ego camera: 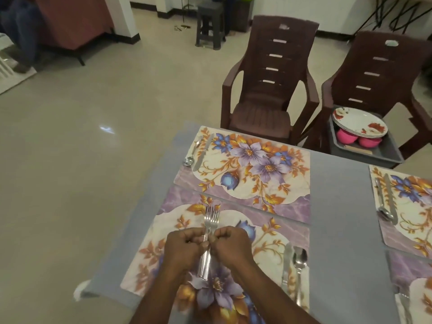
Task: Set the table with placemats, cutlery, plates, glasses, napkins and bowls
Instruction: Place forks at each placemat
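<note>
Over the near placemat [163,260], forks [210,224] point away, tines far.

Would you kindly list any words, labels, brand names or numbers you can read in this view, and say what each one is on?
None: no readable text shows in this view.
The placemats carry only flower prints.
The plates in the grey bin show red floral decoration, no lettering.
Any stamp on the forks held by both hands is too small to tell.
</note>
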